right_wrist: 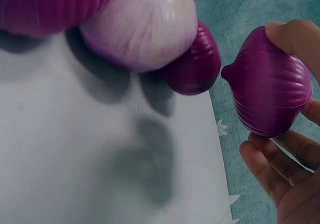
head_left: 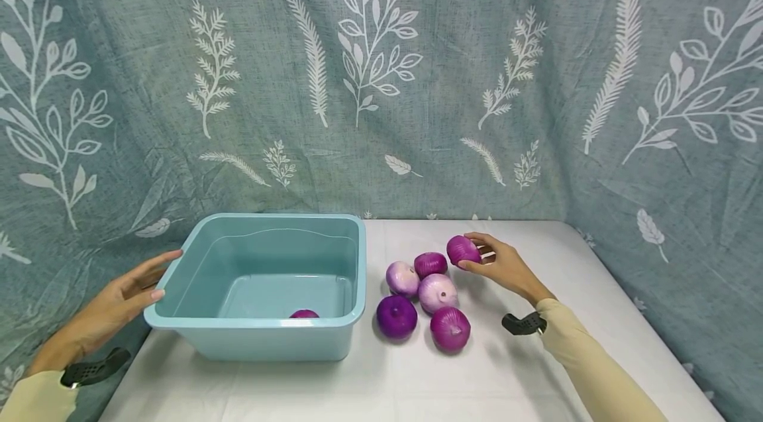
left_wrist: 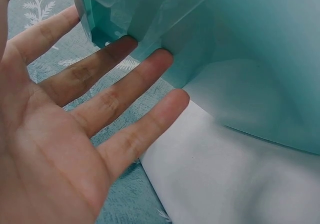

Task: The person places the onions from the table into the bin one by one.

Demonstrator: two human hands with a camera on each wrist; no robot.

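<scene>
A purple onion is pinched between the thumb and fingers of my right hand, lifted over the table with its shadow below. In the right wrist view this onion has a pointed tip and ribbed skin. Just left of it lie several more onions, among them a pale one, a dark purple one and a magenta one. My left hand touches the left rim of a light blue basin with fingers spread. Inside the basin a purple onion shows partly above the front rim.
The white table carries the basin on its left half and the onion group near the middle. A blue-green cloth with white leaf prints hangs behind and along both sides. Each wrist wears a black band.
</scene>
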